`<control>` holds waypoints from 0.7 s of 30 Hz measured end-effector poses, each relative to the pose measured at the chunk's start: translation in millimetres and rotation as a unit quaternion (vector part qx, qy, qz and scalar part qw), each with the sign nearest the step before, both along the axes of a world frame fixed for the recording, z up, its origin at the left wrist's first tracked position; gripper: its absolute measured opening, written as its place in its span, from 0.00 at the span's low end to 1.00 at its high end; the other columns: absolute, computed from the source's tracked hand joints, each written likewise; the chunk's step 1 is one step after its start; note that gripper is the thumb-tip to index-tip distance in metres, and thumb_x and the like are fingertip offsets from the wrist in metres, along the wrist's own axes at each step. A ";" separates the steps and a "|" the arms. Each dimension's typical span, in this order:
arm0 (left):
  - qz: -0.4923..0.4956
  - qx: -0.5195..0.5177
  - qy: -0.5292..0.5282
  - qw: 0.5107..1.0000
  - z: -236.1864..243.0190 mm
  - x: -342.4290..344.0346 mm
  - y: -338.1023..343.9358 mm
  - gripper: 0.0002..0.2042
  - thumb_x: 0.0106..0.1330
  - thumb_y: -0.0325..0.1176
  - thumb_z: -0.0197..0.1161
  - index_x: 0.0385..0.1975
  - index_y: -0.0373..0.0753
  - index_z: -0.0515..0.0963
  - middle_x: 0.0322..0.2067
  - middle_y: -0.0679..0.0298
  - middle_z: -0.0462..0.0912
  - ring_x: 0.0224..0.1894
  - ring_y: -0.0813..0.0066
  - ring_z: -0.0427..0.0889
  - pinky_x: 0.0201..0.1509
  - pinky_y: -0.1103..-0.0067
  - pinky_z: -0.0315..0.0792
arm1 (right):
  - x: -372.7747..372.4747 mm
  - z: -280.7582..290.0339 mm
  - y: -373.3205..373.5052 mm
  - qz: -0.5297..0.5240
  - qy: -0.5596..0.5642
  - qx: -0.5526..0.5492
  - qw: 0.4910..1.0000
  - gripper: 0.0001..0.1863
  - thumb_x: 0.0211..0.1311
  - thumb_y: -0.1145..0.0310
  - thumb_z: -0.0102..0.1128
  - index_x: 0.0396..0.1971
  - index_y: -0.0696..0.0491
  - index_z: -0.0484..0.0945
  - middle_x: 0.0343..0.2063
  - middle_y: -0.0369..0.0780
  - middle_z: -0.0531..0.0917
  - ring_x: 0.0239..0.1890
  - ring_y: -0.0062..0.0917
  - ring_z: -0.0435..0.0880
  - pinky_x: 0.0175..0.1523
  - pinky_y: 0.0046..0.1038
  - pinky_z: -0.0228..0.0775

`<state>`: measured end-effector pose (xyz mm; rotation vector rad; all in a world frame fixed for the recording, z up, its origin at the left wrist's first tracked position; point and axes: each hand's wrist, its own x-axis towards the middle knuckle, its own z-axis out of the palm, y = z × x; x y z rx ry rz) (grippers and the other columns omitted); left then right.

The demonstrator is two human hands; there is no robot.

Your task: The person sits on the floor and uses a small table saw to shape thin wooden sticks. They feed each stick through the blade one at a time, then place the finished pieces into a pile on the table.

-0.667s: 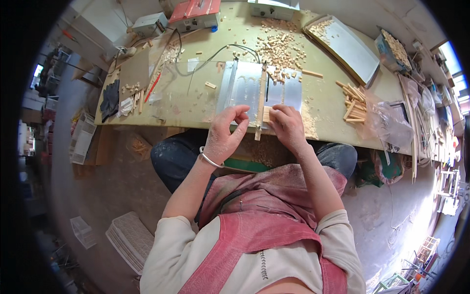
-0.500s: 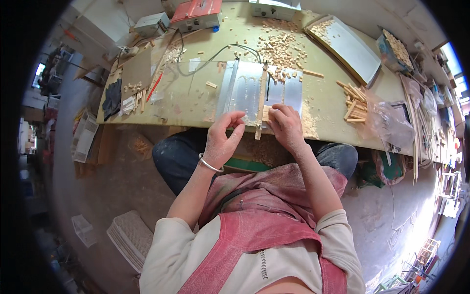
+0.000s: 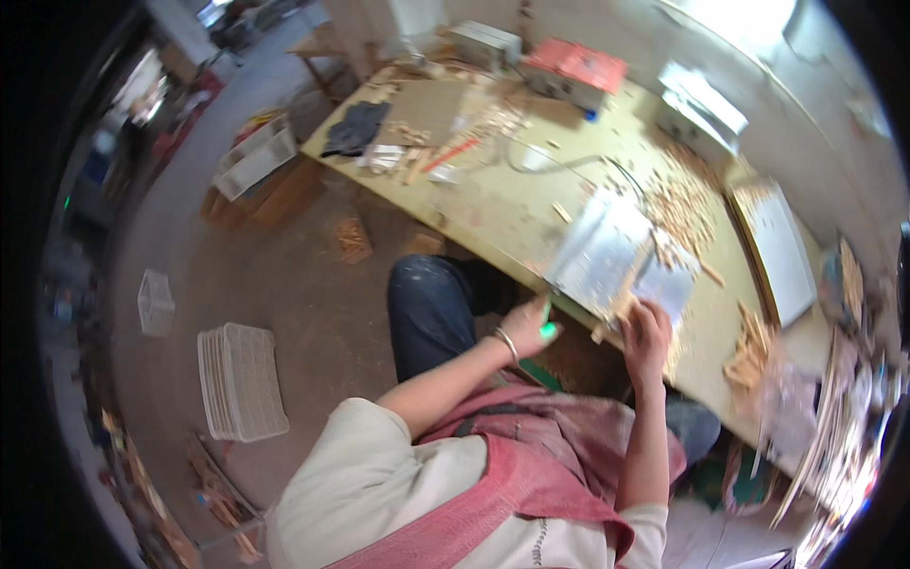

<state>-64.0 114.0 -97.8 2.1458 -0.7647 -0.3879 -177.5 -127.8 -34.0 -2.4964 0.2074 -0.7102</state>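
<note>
A metal plate (image 3: 597, 248) lies on the table near its front edge, with a narrow wooden bar (image 3: 626, 289) across it that sticks out past the edge. Beside that bar, my right hand (image 3: 647, 339) has its fingers bent down and closed on light wooden pieces (image 3: 618, 311), mostly covered by the fingers and blurred. My left hand (image 3: 527, 327), a bangle at its wrist, is at the table's front edge left of the plate. Bright green patches show at its finger and thumb tips; motion blur hides how the fingers are set.
Many small wooden blocks (image 3: 684, 211) are heaped behind the plate. A shallow tray (image 3: 777, 251) and a pile of wooden sticks (image 3: 749, 349) are to the right. Farther back stand a red-topped box (image 3: 574, 68) and a grey box (image 3: 701, 106). Stacked white crates (image 3: 242, 381) stand on the floor.
The view has swung to the left, so the table now slants. My left hand has moved away from the plate to the table's front edge. My right hand stays by the wooden bar.
</note>
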 end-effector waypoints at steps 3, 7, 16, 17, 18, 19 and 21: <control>0.104 -0.025 0.013 0.994 -35.2 -13.0 3.7 0.40 0.65 0.43 0.72 0.72 0.32 0.60 0.43 0.47 0.81 0.47 0.46 0.83 0.53 0.60 0.78 | 4.0 3.9 9.2 0.014 0.014 0.008 1.000 0.18 0.59 0.78 0.73 0.50 0.56 0.83 0.53 0.47 0.84 0.57 0.45 0.81 0.64 0.41 0.71; 0.050 -0.089 0.011 0.995 -34.3 6.6 -0.1 0.42 0.66 0.43 0.72 0.75 0.32 0.58 0.54 0.42 0.80 0.57 0.44 0.80 0.61 0.60 0.75 | 2.9 9.9 8.5 0.011 0.035 0.023 0.999 0.18 0.58 0.79 0.72 0.50 0.57 0.82 0.54 0.47 0.83 0.58 0.45 0.80 0.64 0.42 0.71; -0.020 -0.106 0.041 0.993 -45.1 44.8 -5.5 0.32 0.69 0.47 0.68 0.64 0.29 0.70 0.36 0.47 0.88 0.39 0.52 0.90 0.49 0.62 0.81 | 6.7 11.0 12.2 0.005 0.051 0.024 0.998 0.21 0.57 0.83 0.71 0.51 0.58 0.82 0.55 0.48 0.82 0.59 0.45 0.80 0.65 0.42 0.71; -0.051 -0.062 0.108 0.991 -23.0 47.3 -1.9 0.31 0.70 0.47 0.68 0.64 0.29 0.70 0.36 0.47 0.88 0.38 0.55 0.90 0.47 0.63 0.82 | 6.2 10.0 9.8 0.006 0.053 0.023 0.998 0.21 0.57 0.83 0.71 0.52 0.59 0.82 0.56 0.48 0.82 0.59 0.45 0.80 0.65 0.41 0.71; -0.082 -0.017 0.174 0.981 -0.1 47.2 6.7 0.31 0.70 0.46 0.67 0.63 0.29 0.71 0.35 0.47 0.88 0.37 0.57 0.90 0.46 0.65 0.82 | 5.1 8.7 7.5 0.008 0.055 0.021 0.998 0.21 0.57 0.83 0.71 0.52 0.59 0.82 0.56 0.48 0.82 0.59 0.45 0.80 0.65 0.41 0.71; -0.110 0.031 0.238 0.964 31.4 48.6 22.5 0.30 0.70 0.46 0.67 0.63 0.29 0.72 0.35 0.48 0.88 0.36 0.59 0.90 0.44 0.66 0.82 | 4.6 9.2 7.1 0.012 0.056 0.022 0.998 0.21 0.57 0.83 0.71 0.52 0.59 0.82 0.56 0.48 0.82 0.59 0.45 0.80 0.65 0.41 0.71; -0.208 -0.073 0.152 0.963 69.6 61.9 67.1 0.23 0.73 0.41 0.66 0.60 0.30 0.76 0.35 0.51 0.89 0.32 0.64 0.90 0.40 0.69 0.83 | 3.4 12.9 7.1 0.013 0.066 0.014 0.998 0.19 0.61 0.83 0.67 0.53 0.59 0.81 0.56 0.49 0.81 0.60 0.45 0.80 0.64 0.39 0.72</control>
